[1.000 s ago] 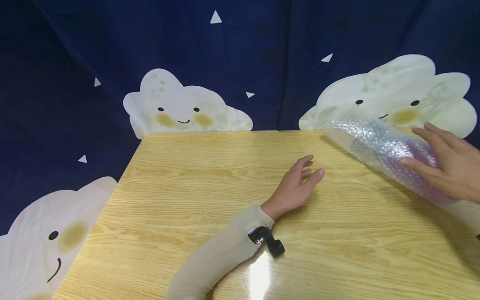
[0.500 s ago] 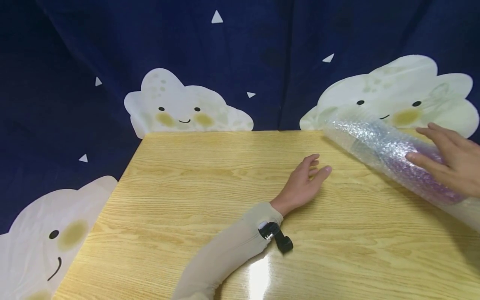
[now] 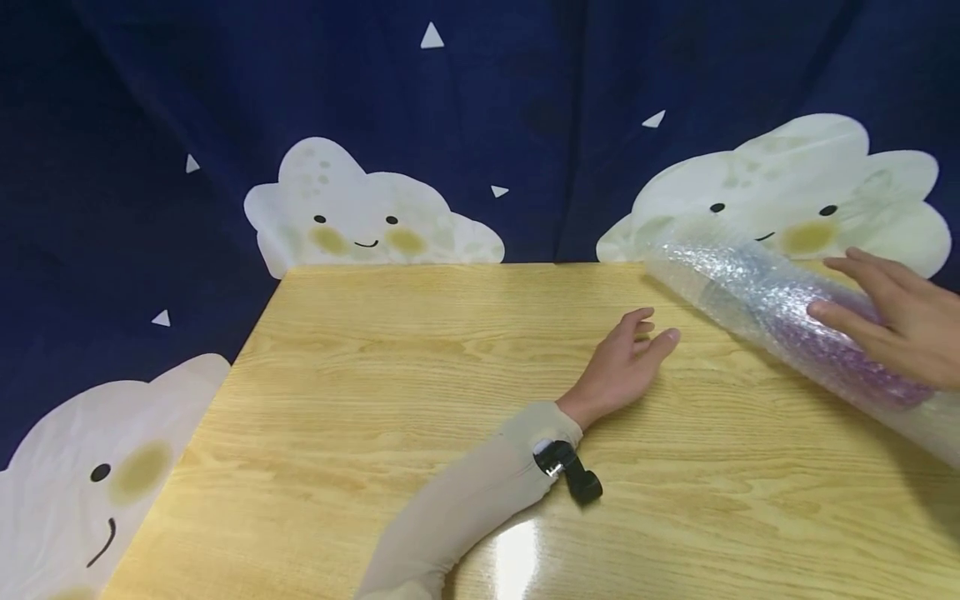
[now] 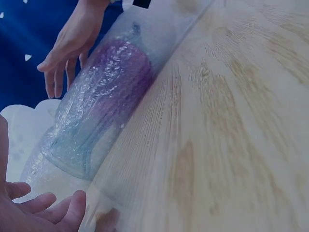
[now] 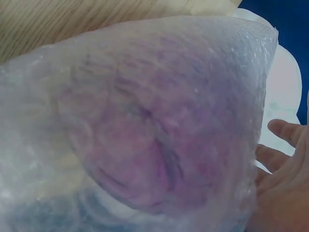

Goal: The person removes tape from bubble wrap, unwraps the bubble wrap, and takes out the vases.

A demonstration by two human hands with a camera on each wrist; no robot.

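A long bundle of clear bubble wrap (image 3: 757, 292) lies slantwise at the table's right side, something purple and pale blue showing through it. Beside its near part, my right hand (image 3: 903, 325) has its fingers spread and thumb out; whether it touches the wrap cannot be told. In the right wrist view the wrap (image 5: 159, 121) fills most of the picture, with the hand (image 5: 285, 183) at its edge. My left hand (image 3: 618, 367) is over the middle-right of the table, fingers loosely bent, holding nothing. The left wrist view has its fingertips (image 4: 77, 208) near the wrap's end.
The wood-grain table (image 3: 337, 400) spans the view, its left edge slanting down. Behind it hangs a dark blue cloth (image 3: 525, 100) with smiling white clouds and small triangles. A black clip mount (image 3: 570, 471) sits on my left sleeve.
My left hand has moved a little to the right, toward the bubble wrap. My right hand has shifted slightly, and the bundle lies nearly as before.
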